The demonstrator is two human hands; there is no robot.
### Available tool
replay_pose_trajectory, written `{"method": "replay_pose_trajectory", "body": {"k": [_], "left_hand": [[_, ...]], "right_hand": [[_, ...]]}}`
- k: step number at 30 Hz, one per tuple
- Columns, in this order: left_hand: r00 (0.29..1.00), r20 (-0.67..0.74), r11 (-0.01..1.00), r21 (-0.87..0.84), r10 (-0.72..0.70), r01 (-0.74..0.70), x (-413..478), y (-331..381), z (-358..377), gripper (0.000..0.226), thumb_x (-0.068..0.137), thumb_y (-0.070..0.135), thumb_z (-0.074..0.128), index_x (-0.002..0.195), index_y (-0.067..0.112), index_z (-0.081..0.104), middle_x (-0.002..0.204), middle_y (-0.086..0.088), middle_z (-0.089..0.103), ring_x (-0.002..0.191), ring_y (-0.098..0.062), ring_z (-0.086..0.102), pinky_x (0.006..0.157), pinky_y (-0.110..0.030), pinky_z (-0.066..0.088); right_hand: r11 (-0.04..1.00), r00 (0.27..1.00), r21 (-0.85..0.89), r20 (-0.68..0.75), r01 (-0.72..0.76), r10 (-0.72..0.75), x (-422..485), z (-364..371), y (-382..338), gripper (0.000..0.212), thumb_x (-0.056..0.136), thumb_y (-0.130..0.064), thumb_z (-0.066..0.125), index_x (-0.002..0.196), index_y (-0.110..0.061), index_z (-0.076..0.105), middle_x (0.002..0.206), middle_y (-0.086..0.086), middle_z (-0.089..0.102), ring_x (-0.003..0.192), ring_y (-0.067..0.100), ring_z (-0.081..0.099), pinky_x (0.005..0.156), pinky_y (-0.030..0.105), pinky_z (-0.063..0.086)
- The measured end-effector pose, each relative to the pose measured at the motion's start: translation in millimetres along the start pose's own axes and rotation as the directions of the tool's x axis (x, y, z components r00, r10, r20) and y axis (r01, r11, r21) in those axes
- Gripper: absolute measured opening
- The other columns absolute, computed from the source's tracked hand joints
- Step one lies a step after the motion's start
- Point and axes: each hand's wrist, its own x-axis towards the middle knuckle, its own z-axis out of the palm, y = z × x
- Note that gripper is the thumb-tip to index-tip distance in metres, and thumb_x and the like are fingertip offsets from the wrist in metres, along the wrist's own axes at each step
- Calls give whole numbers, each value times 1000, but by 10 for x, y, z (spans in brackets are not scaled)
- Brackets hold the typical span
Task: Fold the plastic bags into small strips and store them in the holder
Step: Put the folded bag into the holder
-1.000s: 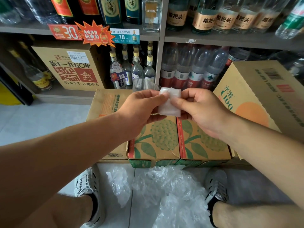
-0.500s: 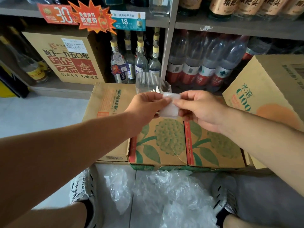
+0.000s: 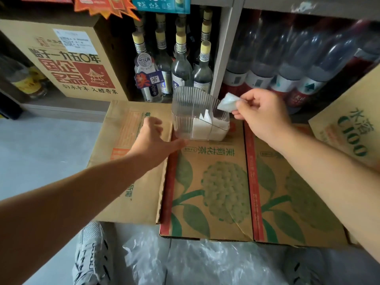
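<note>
Head view: folded bag (image 3: 227, 102) in right hand (image 3: 261, 118), free end toward holder (image 3: 185, 112)

Floor (image 3: 41, 145): pale grey tiles.
Shelves (image 3: 223, 48): grey, stocked with bottles (image 3: 182, 66) and one printed box (image 3: 61, 58).
Surface: flat cartons (image 3: 209, 182) before shelves.
Light: soft, even.

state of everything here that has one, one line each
folded bag: pinched in the right hand, at the holder's rim, not yet in
holder: upright on a carton, open-topped, partly filled
stored bags: folded, inside the holder
left hand: open, empty, beside the holder
loose bags: crumpled on the floor, unfolded
</note>
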Motion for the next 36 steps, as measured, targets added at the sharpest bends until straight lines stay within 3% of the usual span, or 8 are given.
{"method": "replay_pose_trajectory", "body": {"k": [5, 8, 10, 15, 20, 26, 30, 36], "left_hand": [[972, 148, 983, -63, 183, -175, 240, 34, 99, 130, 55, 61, 91, 157, 39, 13, 149, 16, 44, 138, 0, 41, 113, -33, 41], [958, 127, 962, -132, 258, -241, 237, 88, 193, 112, 75, 36, 89, 158, 35, 13, 117, 35, 44, 99, 33, 47, 78, 2, 42], [956, 93, 953, -148, 280, -264, 219, 89, 251, 93, 85, 23, 82, 152, 33, 19, 110, 34, 42, 85, 38, 45, 68, 8, 37], [957, 51, 952, -131, 287, -278, 241, 42, 262, 60, 95, 30, 71, 131, 44, 25, 107, 33, 42, 84, 39, 44, 70, 9, 34], [943, 43, 937, -139, 329, -320, 255, 13, 284, 69, 96, 24, 70, 151, 26, 28, 107, 37, 41, 87, 40, 43, 73, 9, 33], [941, 14, 935, -126, 337, -333, 272, -11, 296, 61, 95, 26, 71, 141, 36, 32, 107, 36, 43, 88, 39, 43, 74, 9, 33], [940, 13, 932, -137, 341, -337, 244, 14, 301, 55, 96, 20, 71, 127, 40, 30, 103, 35, 46, 86, 38, 46, 73, 8, 35], [939, 26, 930, -155, 342, -334, 234, 14, 298, 54, 96, 23, 70, 123, 44, 28, 102, 32, 49, 85, 36, 48, 71, 7, 37]], "right_hand": [[935, 977, -285, 41, 213, -210, 168, 201, 146, 8, 92, -20, 66, 87, -22, 72, 84, -13, 69, 80, 6, 66, 70, 20, 48], [880, 954, -369, 132, 300, -269, 192, 202, 205, 10, 92, -19, 66, 89, -20, 76, 86, -9, 72, 83, 12, 66, 71, 26, 49], [871, 939, -363, 217, 330, -265, 193, 179, 232, 10, 93, -18, 67, 91, -18, 77, 86, -9, 72, 82, 12, 66, 71, 27, 49], [854, 904, -392, 386, 341, -184, 193, 116, 242, 12, 96, -23, 63, 99, -20, 75, 93, -6, 66, 86, 12, 57, 74, 26, 39], [823, 842, -461, 538, 332, -39, 187, 85, 174, 23, 81, -23, 61, 99, -37, 58, 95, -7, 55, 87, 5, 53, 79, 35, 46], [665, 781, -591, 625, 456, 20, 233, 109, 109, 83, 79, -40, 78, 148, -25, 35, 147, -3, 43, 135, 22, 42, 106, 41, 42], [513, 794, -680, 607, 524, -6, 199, 225, 161, 49, 81, -51, 79, 109, -22, 51, 112, -4, 51, 116, 24, 48, 81, 35, 34], [473, 774, -679, 633, 561, -9, 234, 266, 139, 44, 84, -54, 73, 93, -27, 39, 91, -9, 44, 108, 25, 51, 83, 40, 43]]}}
